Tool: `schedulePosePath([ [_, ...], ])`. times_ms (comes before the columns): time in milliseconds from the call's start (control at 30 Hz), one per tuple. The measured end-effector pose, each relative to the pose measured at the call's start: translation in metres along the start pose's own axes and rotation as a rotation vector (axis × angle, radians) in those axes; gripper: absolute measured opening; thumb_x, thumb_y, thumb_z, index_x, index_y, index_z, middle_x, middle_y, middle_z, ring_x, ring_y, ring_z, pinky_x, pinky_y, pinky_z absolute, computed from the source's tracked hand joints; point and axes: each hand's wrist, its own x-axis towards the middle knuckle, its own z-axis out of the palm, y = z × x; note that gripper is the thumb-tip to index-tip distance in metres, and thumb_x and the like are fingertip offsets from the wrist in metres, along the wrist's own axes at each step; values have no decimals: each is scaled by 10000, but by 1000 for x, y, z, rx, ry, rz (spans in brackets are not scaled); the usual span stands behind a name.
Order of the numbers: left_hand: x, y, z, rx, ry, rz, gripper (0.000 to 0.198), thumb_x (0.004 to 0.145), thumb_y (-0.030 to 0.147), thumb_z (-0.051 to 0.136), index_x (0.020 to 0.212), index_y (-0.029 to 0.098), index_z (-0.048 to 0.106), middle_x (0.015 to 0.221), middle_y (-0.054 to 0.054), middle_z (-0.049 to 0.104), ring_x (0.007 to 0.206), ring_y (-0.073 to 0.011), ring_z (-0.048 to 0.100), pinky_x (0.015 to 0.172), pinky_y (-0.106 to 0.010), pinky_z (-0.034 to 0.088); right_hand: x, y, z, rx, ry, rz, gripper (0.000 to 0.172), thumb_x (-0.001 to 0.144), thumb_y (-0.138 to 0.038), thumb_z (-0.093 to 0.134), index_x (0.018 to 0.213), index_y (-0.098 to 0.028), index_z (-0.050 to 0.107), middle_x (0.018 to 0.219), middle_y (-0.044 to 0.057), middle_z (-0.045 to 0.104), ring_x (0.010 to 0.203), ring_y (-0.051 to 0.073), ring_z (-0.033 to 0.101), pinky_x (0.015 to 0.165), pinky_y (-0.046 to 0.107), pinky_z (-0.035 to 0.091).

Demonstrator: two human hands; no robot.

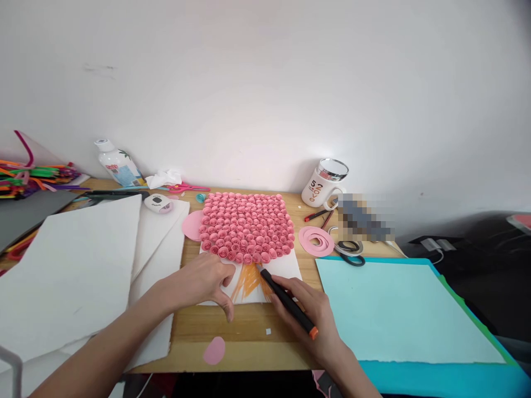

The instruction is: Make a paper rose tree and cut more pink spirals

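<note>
Roses of coiled pink paper (248, 226) crowd the far part of a white paper sheet (286, 267), just ahead of my left hand (201, 279), thumb spread from bent fingers. I watch my right hand (309, 309) grip a black marker with an orange end (288, 303), tip at orange strokes (248, 281) between the 2 hands.

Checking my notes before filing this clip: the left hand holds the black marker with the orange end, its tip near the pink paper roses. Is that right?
Wrong hand: the head view shows the right hand holding the black marker with the orange end, its tip near the pink paper roses.
</note>
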Motion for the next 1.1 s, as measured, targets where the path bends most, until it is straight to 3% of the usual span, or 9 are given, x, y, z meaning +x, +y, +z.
schedulePosePath([
  [133,0,-1,2,12,14,19,527,582,635,702,551,176,446,506,56,394,508,-110,366,498,-234,203,-4,3,-2,-23,-57,-28,268,861,-168,522,1122,-192,579,794,57,670,639,149,642,586,234,524],
  [233,0,-3,4,13,34,44,527,578,644,698,559,172,463,519,51,416,523,-113,390,502,-234,201,-6,4,-4,-38,-9,-24,258,860,-166,527,1112,-191,580,836,63,675,664,152,653,612,237,530],
  [367,1,-4,6,3,51,46,537,571,658,690,550,174,458,500,57,400,499,-109,368,491,-234,198,-7,2,-6,-16,-77,-53,274,862,-168,528,1132,-195,569,815,49,676,657,141,650,599,222,521],
  [467,1,-4,5,8,48,46,535,571,659,688,552,174,462,503,52,406,508,-116,383,492,-234,201,-7,1,-7,-26,-33,-45,261,867,-160,520,1123,-193,566,844,60,680,682,145,655,610,227,521],
  [600,0,-3,4,-4,44,41,536,572,656,690,551,175,454,509,49,418,507,-118,394,489,-235,204,-10,3,-7,3,-102,-31,283,867,-169,530,1147,-204,557,840,52,674,679,144,649,614,229,520],
  [700,0,-3,5,0,72,67,536,580,658,683,548,174,454,503,52,404,505,-118,395,485,-242,201,-10,5,-6,-3,-55,-1,272,867,-169,528,1135,-198,564,874,64,677,714,155,656,642,239,528],
  [833,0,-4,4,5,54,53,539,579,657,685,539,174,448,500,56,393,496,-111,371,487,-238,204,-5,3,-4,28,-103,-14,272,862,-171,529,1130,-193,573,822,53,671,674,150,649,613,233,527],
  [967,-1,-3,4,4,39,38,534,578,650,692,555,172,455,521,52,417,511,-109,374,502,-231,210,-2,1,-4,11,-20,-8,246,864,-173,525,1102,-189,584,836,59,675,681,155,654,622,238,530],
  [1100,-1,-3,4,-13,50,48,542,591,657,677,543,172,439,512,54,399,497,-104,355,496,-234,202,-3,1,-5,32,-88,-8,247,865,-182,523,1104,-194,586,821,55,675,665,149,645,606,232,520],
])
